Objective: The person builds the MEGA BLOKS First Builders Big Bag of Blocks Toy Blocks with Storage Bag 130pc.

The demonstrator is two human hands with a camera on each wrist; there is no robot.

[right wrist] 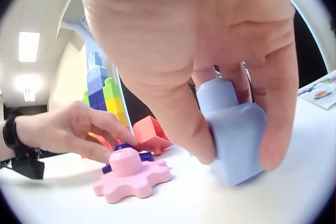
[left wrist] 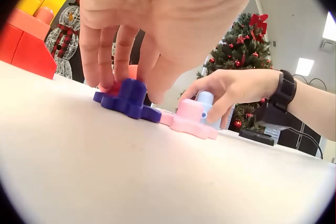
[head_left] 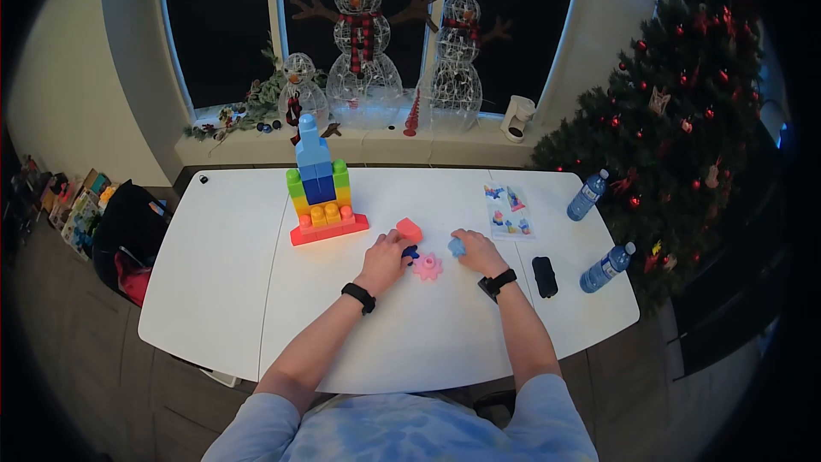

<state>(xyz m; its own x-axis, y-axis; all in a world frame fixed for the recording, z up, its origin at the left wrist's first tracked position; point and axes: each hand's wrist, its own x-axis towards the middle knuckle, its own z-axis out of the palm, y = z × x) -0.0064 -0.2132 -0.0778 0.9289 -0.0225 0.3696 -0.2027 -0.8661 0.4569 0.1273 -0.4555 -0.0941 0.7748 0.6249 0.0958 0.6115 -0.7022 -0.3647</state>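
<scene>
My left hand (head_left: 386, 261) reaches down with its fingers and thumb about a dark blue gear-shaped block (left wrist: 131, 98) lying flat on the table. Close behind it sits a coral-red block (head_left: 410, 230), with the left fingertips near its side. My right hand (head_left: 481, 253) pinches a light blue block (right wrist: 236, 140) with a round stud on top, thumb on one side and fingers on the other. A pink gear-shaped block (right wrist: 132, 175) with a raised knob lies between the two hands, partly in front of the dark blue one.
A tower of coloured blocks (head_left: 321, 192) stands at the back left of the white table (head_left: 214, 291). To the right are a picture sheet (head_left: 510, 210), a black case (head_left: 545, 277) and two water bottles (head_left: 587, 195). Snowmen and a decorated tree (head_left: 667, 137) stand beyond.
</scene>
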